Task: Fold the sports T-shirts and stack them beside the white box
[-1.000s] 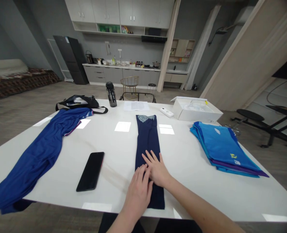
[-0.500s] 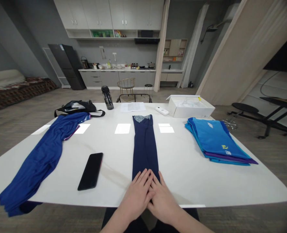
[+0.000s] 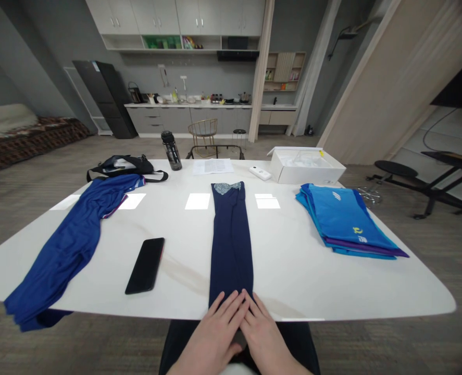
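Observation:
A dark navy garment point(image 3: 231, 239), folded into a long narrow strip, runs down the middle of the white table point(image 3: 293, 271) and hangs over its near edge. My left hand point(image 3: 215, 338) and my right hand point(image 3: 264, 338) lie flat side by side on the strip's near end at the table edge. Both have their fingers stretched out and touching each other, pressing the cloth. Neither hand holds anything.
A black phone point(image 3: 145, 265) lies left of the strip. A royal blue shirt point(image 3: 74, 245) drapes over the left edge. Folded light blue shirts point(image 3: 346, 221) are stacked at right. At the back stand a bottle point(image 3: 172, 151), black bag point(image 3: 123, 165), paper point(image 3: 212, 166), remote point(image 3: 260, 173) and white box point(image 3: 304, 166).
Both hands have slid back along the navy strip toward me, from its middle part to its near end at the table edge. The view has pulled back too.

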Action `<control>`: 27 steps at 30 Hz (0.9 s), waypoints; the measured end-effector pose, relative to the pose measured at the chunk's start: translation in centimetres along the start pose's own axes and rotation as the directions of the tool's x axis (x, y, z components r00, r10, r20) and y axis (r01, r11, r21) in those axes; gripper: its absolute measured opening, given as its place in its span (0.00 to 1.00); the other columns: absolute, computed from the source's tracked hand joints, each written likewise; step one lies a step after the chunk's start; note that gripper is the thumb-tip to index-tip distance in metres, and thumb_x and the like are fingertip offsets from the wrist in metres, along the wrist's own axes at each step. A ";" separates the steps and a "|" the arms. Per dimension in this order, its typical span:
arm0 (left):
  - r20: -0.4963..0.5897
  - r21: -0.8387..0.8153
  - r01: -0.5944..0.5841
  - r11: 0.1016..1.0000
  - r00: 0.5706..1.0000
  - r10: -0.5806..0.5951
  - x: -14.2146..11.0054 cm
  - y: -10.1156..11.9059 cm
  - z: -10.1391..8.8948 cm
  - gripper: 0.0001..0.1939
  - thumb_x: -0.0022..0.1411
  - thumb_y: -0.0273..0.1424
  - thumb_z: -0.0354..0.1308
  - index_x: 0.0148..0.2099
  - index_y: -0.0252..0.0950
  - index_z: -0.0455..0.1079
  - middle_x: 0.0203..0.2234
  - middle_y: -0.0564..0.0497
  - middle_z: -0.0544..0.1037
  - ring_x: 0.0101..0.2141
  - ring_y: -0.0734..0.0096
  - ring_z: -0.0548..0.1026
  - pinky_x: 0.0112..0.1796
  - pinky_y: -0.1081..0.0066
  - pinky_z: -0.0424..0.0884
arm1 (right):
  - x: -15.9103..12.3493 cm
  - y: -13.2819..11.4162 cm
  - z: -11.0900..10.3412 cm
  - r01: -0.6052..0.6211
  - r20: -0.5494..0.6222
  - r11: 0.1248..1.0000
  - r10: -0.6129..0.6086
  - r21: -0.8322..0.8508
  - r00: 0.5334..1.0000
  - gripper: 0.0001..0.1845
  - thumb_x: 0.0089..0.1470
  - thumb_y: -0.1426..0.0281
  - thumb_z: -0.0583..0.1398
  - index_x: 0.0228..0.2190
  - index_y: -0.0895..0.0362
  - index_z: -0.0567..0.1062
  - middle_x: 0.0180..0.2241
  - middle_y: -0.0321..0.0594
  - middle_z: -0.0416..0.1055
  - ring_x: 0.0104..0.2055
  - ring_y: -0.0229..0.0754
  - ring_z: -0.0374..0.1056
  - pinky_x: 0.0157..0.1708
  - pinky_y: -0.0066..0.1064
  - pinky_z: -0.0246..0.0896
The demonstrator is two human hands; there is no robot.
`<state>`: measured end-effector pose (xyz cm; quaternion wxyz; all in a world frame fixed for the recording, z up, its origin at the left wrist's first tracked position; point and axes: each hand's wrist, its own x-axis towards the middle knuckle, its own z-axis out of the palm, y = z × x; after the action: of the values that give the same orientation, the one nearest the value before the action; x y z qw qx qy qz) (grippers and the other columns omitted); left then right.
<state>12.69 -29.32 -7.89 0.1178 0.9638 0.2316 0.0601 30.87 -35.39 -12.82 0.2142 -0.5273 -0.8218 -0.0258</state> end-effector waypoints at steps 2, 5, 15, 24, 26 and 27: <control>-0.044 0.053 -0.020 0.998 0.999 0.023 -0.6 -0.1 1.0 0.49 0.57 0.15 0.52 0.76 0.39 0.40 0.72 0.50 0.51 0.70 0.64 0.53 0.67 0.57 0.58 | -0.6 -0.3 0.2 -0.009 -0.104 1.000 0.012 0.027 0.994 0.22 0.66 0.72 0.56 0.61 0.55 0.71 0.56 0.41 0.75 0.63 0.47 0.65 0.63 0.45 0.61; -0.194 0.085 0.021 0.996 0.981 -0.004 -1.6 -0.8 1.9 0.49 0.53 0.11 0.46 0.76 0.40 0.44 0.69 0.50 0.60 0.67 0.66 0.62 0.63 0.61 0.68 | -0.7 -0.4 -1.2 -0.009 -0.146 0.998 0.017 0.057 0.989 0.21 0.67 0.76 0.52 0.57 0.55 0.74 0.52 0.39 0.78 0.60 0.46 0.69 0.55 0.42 0.66; -0.364 -0.523 0.031 0.852 0.896 -0.256 0.0 -4.4 -3.3 0.22 0.64 0.25 0.59 0.55 0.56 0.74 0.43 0.57 0.83 0.43 0.62 0.82 0.46 0.62 0.81 | 4.3 2.7 -8.3 -0.036 -0.082 0.888 0.083 0.459 0.993 0.17 0.67 0.76 0.55 0.52 0.52 0.75 0.44 0.40 0.80 0.43 0.42 0.75 0.44 0.37 0.70; -0.268 -0.888 0.014 0.460 0.797 -0.541 12.6 -11.8 -9.7 0.12 0.61 0.40 0.66 0.43 0.39 0.80 0.38 0.50 0.83 0.40 0.63 0.79 0.44 0.67 0.74 | 17.5 11.8 -10.6 -0.386 0.083 0.592 0.473 0.708 0.877 0.13 0.57 0.63 0.65 0.43 0.52 0.82 0.43 0.39 0.81 0.46 0.47 0.76 0.50 0.39 0.69; -0.220 -0.951 -0.039 0.308 0.784 -0.580 15.4 -14.0 -10.0 0.15 0.58 0.42 0.68 0.43 0.37 0.79 0.37 0.50 0.83 0.39 0.63 0.79 0.42 0.67 0.74 | 20.4 14.1 -9.8 -0.370 0.075 0.536 0.492 0.759 0.867 0.14 0.56 0.63 0.65 0.43 0.53 0.82 0.43 0.39 0.81 0.45 0.47 0.76 0.48 0.38 0.69; -0.204 -0.967 -0.066 0.247 0.782 -0.588 16.7 -15.1 -10.0 0.17 0.57 0.42 0.69 0.43 0.36 0.79 0.37 0.50 0.83 0.38 0.64 0.79 0.42 0.67 0.74 | 21.7 15.4 -9.2 -0.355 0.067 0.524 0.490 0.775 0.869 0.14 0.55 0.63 0.65 0.43 0.54 0.81 0.43 0.39 0.81 0.45 0.46 0.75 0.49 0.38 0.69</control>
<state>19.27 -6.56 -1.04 0.5994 0.5853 0.3390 0.4280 39.72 -12.50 0.97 0.4814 -0.5654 -0.5799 0.3352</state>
